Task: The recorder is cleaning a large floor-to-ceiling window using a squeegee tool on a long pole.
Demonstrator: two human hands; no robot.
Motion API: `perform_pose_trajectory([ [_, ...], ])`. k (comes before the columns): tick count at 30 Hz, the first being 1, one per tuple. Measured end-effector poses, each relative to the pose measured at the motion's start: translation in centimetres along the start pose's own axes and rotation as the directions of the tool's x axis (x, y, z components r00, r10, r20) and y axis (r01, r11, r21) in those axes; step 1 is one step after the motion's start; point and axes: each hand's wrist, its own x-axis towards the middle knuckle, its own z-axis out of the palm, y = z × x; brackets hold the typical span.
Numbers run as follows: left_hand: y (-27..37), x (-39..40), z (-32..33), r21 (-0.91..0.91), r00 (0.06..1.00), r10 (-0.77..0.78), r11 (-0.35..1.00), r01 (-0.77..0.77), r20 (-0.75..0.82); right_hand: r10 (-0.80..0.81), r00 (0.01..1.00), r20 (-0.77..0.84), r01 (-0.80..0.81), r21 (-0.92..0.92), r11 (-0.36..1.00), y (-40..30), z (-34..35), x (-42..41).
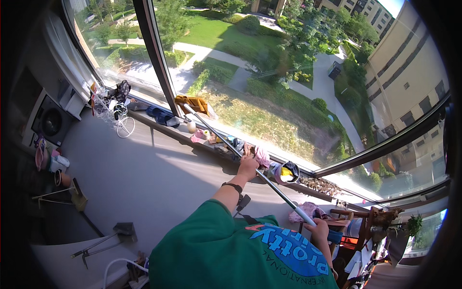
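Note:
My left hand (249, 168) is wrapped around the middle of a long metal pole (278, 189), with a dark band on the wrist. Close to my body, my right hand (317, 229) grips the pole's pale lower end. The pole slants up and left across the window ledge. At its far end a mustard-brown cloth (195, 104) sits low against the large window pane (231, 72), beside the dark upright frame (155, 54). Whatever head the cloth covers is hidden.
Along the ledge lie blue slippers (162, 117), crumpled cloths (261, 156), a bottle (191, 125) and a bucket (287, 172). Tangled white cords (108, 103) hang at the left. A dustpan (126, 231) stands lower left; a cluttered wooden rack (361, 231) is at right.

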Motion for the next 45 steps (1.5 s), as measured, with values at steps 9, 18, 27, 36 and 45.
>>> perform_pose_trajectory([
  [9,-2.9,0.7,0.7,0.003,0.995,-0.088,0.996,0.087,0.041,-0.046,0.993,-0.107,0.033,-0.115,0.993,-4.7,0.0,0.4],
  [18,-0.1,2.7,-4.2,-0.011,0.998,0.026,1.000,-0.026,0.061,-0.160,0.952,-0.262,0.154,-0.042,0.987,-2.1,-1.7,-0.2],
  [27,7.3,6.8,-10.9,-0.038,0.898,0.422,0.902,-0.429,-0.122,-0.209,0.807,-0.552,0.343,0.150,0.927,3.4,-5.9,-1.8],
  [36,21.3,7.4,-16.2,-0.014,0.527,0.847,0.527,-0.850,-0.069,-0.019,0.636,-0.772,0.116,0.070,0.991,12.5,-5.4,-10.9],
  [45,29.3,5.3,-13.4,0.105,0.196,0.979,0.201,-0.974,-0.061,0.225,0.646,-0.730,-0.183,0.138,0.973,18.8,-1.8,-16.8],
])
